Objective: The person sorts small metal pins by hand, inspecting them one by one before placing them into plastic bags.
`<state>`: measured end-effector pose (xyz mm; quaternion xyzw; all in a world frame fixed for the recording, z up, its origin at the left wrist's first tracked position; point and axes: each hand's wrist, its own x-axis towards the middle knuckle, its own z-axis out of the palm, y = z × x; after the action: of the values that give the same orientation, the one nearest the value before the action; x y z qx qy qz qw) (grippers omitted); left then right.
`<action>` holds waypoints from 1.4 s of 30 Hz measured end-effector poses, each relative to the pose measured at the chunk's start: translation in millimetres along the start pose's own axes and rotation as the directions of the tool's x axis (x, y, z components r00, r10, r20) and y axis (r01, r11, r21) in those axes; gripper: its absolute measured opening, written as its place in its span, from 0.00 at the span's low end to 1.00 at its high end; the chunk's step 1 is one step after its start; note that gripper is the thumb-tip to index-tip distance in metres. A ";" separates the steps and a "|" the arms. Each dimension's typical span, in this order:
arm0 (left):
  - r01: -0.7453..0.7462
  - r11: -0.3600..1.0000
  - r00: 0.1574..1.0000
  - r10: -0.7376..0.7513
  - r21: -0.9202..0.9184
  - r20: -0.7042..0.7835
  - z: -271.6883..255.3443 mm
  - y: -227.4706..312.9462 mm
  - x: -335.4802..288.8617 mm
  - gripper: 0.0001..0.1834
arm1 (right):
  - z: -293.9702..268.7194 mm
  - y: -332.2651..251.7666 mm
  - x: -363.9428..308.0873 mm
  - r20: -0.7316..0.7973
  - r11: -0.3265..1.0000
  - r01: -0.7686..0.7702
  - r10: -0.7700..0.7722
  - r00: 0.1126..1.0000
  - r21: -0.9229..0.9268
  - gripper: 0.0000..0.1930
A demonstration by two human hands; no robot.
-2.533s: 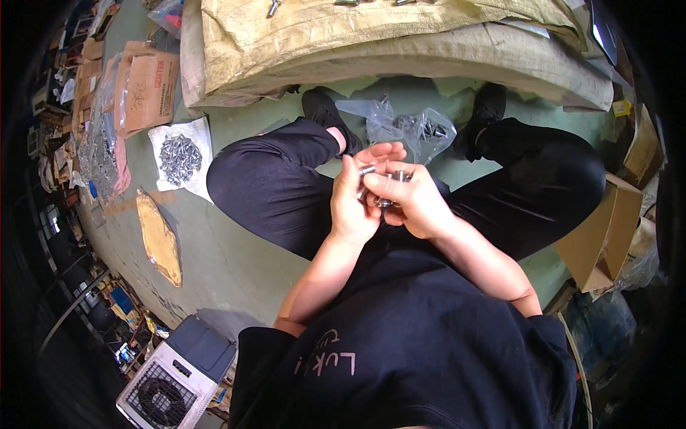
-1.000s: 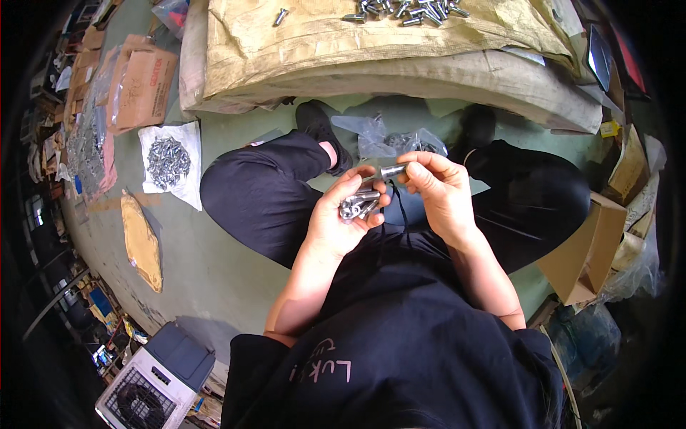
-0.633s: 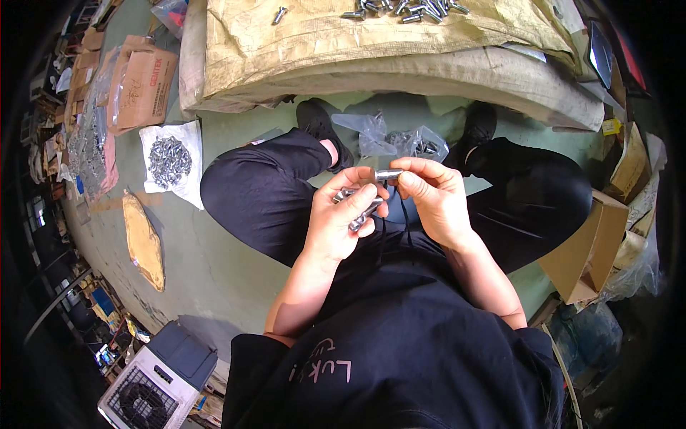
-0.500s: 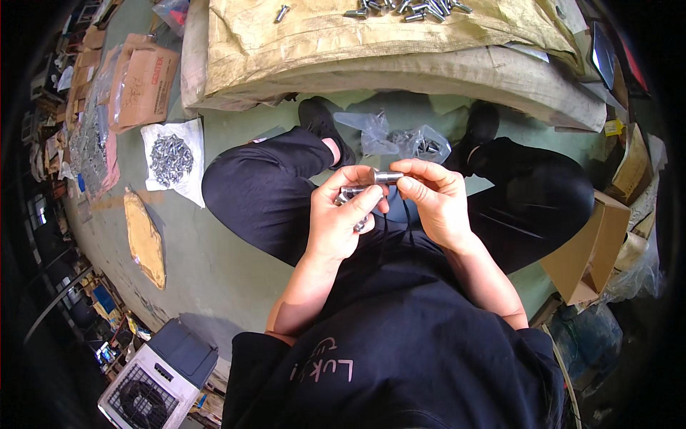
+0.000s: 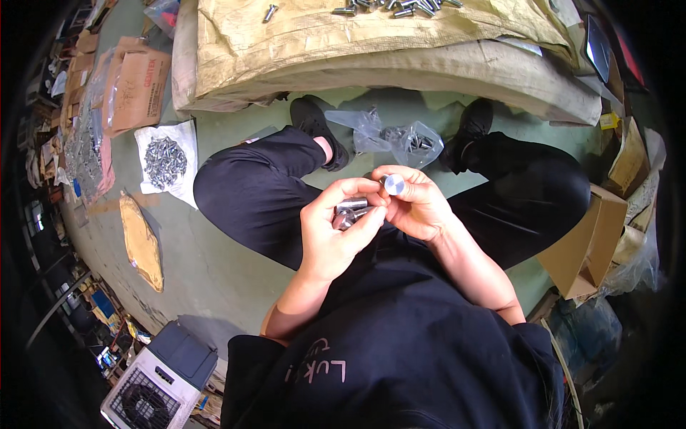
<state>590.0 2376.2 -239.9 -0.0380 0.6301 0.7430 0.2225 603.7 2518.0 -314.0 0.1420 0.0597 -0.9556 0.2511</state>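
Observation:
Above my lap both hands are close together. My left hand [image 5: 336, 230] is curled around several shiny headed metal pins [image 5: 351, 207], partly covered by its fingers. Between the thumb and fingers of my right hand [image 5: 420, 207] is one more metal pin [image 5: 394, 184], its flat round end face tilted up toward me. The rest of that pin is mostly hidden by the fingers. Fingertips of my left hand reach up to the right hand and seem to touch it.
Similar pins [image 5: 404, 8] lie on a cloth-covered surface [image 5: 300, 53] ahead. Clear plastic bags [image 5: 421, 144] with metal parts rest between my feet. Leftward are a white sheet piled with small metal parts [image 5: 165, 161], a cardboard box [image 5: 136, 87] and a fan unit [image 5: 153, 386]. Another carton [image 5: 582, 247] stands right.
The right-hand pin has turned from lying crosswise to showing its round end face. My right hand has shifted slightly left. My left hand still holds its pins.

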 end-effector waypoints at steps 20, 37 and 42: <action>0.115 0.975 0.992 -0.124 -0.190 -0.036 -13.3 -12.0 6.0 0.12 | 30.8 -1.2 -12.2 0.095 0.493 0.380 -0.508 0.856 -0.783 0.11; 0.021 0.999 0.992 -0.026 -0.039 -0.121 -10.6 -11.9 4.8 0.14 | 16.1 6.3 -7.5 -0.088 0.815 0.285 -0.377 0.922 -0.504 0.10; -0.013 0.988 0.993 0.031 0.153 -0.111 -7.9 -9.9 1.8 0.13 | 15.4 9.3 -6.0 -0.109 0.832 0.293 -0.385 0.917 -0.472 0.13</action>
<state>590.4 2370.3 -251.3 -0.0558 0.6969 0.6918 0.1805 609.6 2509.9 -298.0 0.1625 0.3263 -0.9263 0.0955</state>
